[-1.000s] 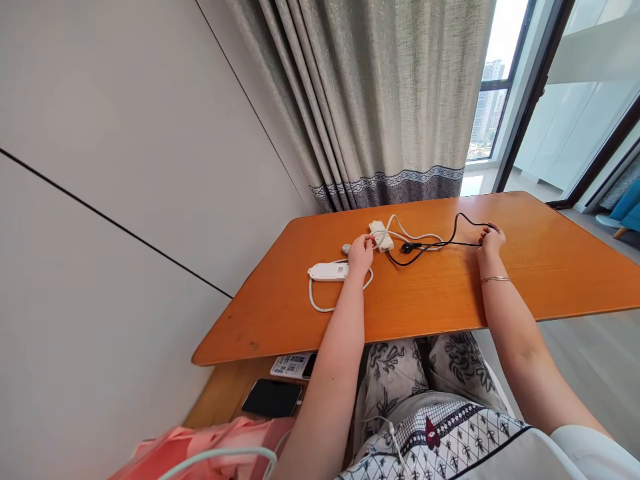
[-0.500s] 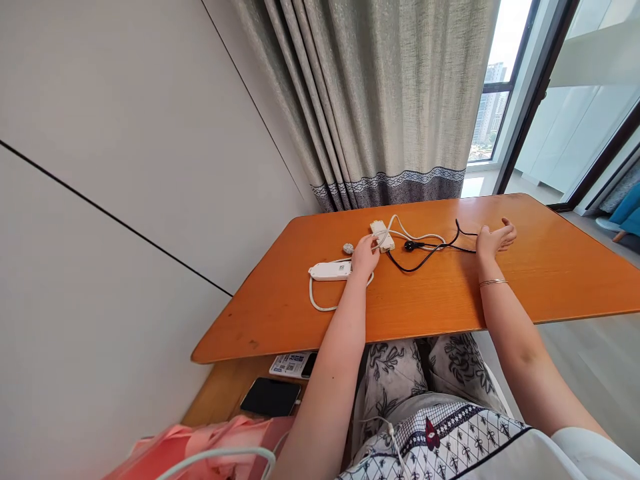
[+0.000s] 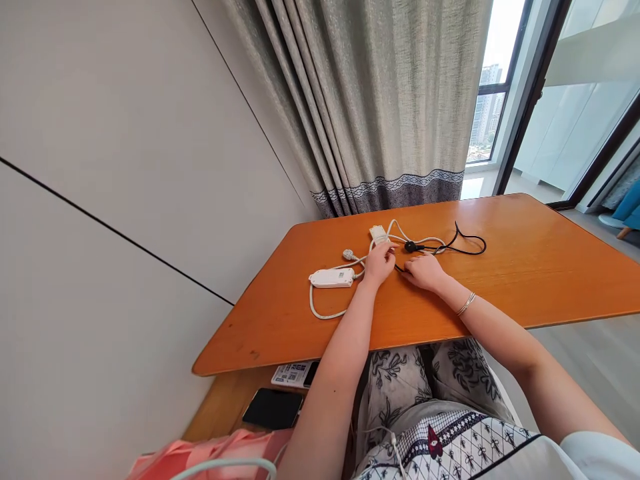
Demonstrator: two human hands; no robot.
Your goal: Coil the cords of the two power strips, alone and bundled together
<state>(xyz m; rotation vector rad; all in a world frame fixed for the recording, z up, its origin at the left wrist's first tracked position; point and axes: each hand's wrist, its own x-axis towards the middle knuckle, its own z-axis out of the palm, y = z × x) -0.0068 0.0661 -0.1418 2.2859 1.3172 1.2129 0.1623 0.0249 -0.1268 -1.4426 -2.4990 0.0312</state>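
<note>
On the table lie two white power strips with tangled cords. My left hand [image 3: 381, 262] closes over the near end of the farther white power strip [image 3: 379, 233], covering part of it. Just to its right, my right hand [image 3: 424, 270] has curled fingers on the black cord [image 3: 399, 268] close to that strip; the fingertips are partly hidden. Beyond the right hand are a black plug [image 3: 411, 247] and a loop of the black cord. Left of my left hand lies a second white power strip [image 3: 332, 278], with its white plug [image 3: 348, 255] behind it.
The orange wooden table [image 3: 540, 273] meets a pale wall at left and a grey curtain [image 3: 400, 100] behind. Below its near edge are a phone [image 3: 273, 408], a printed white box [image 3: 290, 375] and a pink bag [image 3: 210, 457].
My right hand has moved left from the table's right side to the black cord beside my left hand, and its fingers have curled. The cord's loop now lies loose at right.
</note>
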